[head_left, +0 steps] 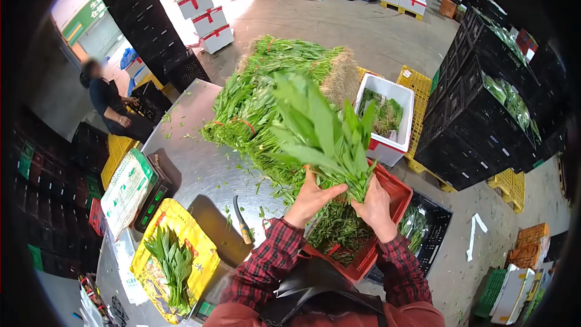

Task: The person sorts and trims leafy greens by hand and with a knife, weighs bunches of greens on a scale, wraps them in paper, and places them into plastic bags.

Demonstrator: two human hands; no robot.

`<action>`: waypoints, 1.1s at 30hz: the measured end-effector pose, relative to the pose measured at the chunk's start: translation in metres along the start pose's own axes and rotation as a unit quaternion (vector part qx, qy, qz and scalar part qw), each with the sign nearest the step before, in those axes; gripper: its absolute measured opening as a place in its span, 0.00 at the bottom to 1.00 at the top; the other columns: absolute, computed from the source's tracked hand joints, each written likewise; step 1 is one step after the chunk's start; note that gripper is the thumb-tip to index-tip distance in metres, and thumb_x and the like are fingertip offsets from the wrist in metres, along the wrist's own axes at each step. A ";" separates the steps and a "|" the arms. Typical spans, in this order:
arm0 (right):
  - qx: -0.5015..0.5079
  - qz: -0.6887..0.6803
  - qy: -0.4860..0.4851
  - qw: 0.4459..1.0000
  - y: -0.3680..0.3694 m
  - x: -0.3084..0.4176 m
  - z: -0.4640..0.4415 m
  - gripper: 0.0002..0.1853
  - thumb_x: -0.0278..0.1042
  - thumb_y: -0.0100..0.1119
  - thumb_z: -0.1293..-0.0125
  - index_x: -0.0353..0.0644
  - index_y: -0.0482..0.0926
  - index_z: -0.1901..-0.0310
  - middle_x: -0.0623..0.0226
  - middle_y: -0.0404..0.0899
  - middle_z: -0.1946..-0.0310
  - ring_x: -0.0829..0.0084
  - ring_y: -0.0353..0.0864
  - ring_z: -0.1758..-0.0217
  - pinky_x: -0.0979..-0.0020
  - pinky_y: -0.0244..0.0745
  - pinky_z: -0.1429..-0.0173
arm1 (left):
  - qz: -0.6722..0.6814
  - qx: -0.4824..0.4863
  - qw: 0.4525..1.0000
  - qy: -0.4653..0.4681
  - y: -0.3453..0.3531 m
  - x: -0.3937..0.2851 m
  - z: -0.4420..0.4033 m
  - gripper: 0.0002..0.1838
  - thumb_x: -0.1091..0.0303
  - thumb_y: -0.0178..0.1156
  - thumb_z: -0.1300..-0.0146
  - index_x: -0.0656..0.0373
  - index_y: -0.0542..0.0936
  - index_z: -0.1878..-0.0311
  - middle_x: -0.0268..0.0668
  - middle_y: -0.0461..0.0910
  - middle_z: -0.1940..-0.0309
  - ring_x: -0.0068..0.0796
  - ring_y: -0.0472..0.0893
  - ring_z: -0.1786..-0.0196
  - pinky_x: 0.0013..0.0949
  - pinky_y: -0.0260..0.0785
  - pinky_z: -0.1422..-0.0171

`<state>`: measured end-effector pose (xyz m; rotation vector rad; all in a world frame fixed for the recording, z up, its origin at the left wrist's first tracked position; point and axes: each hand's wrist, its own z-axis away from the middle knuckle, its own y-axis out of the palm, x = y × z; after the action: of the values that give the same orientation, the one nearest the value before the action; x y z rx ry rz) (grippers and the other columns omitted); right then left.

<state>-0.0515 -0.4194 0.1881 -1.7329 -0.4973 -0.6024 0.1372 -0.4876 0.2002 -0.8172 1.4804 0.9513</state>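
My right hand (375, 209) is closed round the lower stems of a bunch of leafy greens (324, 133), held upright above a red crate (396, 191). At the bunch's left side is my left hand (316, 197), its thumb and fingers spread against the leaves. Behind the bunch, a large pile of tied greens (242, 103) covers part of the metal table (200, 163). Cut greens (342, 230) lie in the red crate. A curved knife (243, 221) rests on the table left of my left hand.
A smaller bunch (172, 266) lies on a yellow bag (206, 248), near a scale (154, 197). Beyond the pile stands a white foam box (408, 100). Black crates (466, 109) are stacked at the right. Another person (109, 100) stands at the left.
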 end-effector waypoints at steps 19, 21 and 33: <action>-0.118 0.197 -0.070 0.971 -0.008 0.015 0.022 0.41 0.22 0.72 0.60 0.35 0.67 0.39 0.55 0.73 0.51 0.55 0.76 0.48 0.62 0.74 0.45 | -0.102 -0.200 0.965 0.135 -0.086 -0.107 -0.016 0.10 0.71 0.64 0.37 0.58 0.85 0.53 0.38 0.85 0.54 0.33 0.80 0.47 0.34 0.68 0.39; -0.107 0.232 -0.082 0.963 -0.009 0.015 0.024 0.41 0.21 0.72 0.62 0.36 0.68 0.39 0.56 0.73 0.51 0.56 0.76 0.48 0.62 0.74 0.45 | -0.346 -0.266 0.865 0.247 -0.100 -0.092 -0.019 0.08 0.70 0.63 0.36 0.59 0.86 0.55 0.38 0.85 0.59 0.33 0.81 0.52 0.34 0.70 0.43; -0.107 0.271 -0.076 0.954 -0.009 0.003 0.016 0.40 0.20 0.67 0.60 0.37 0.69 0.38 0.58 0.73 0.50 0.58 0.76 0.51 0.63 0.73 0.47 | -0.773 -0.212 0.595 -0.063 -0.209 0.036 0.059 0.36 0.57 0.74 0.54 0.68 0.77 0.43 0.56 0.74 0.45 0.56 0.73 0.42 0.47 0.71 0.43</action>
<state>-0.0522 -0.4016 0.1939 -2.0232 -0.0433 -0.1316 0.3459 -0.5237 0.1385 -1.8147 -0.0361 -0.0946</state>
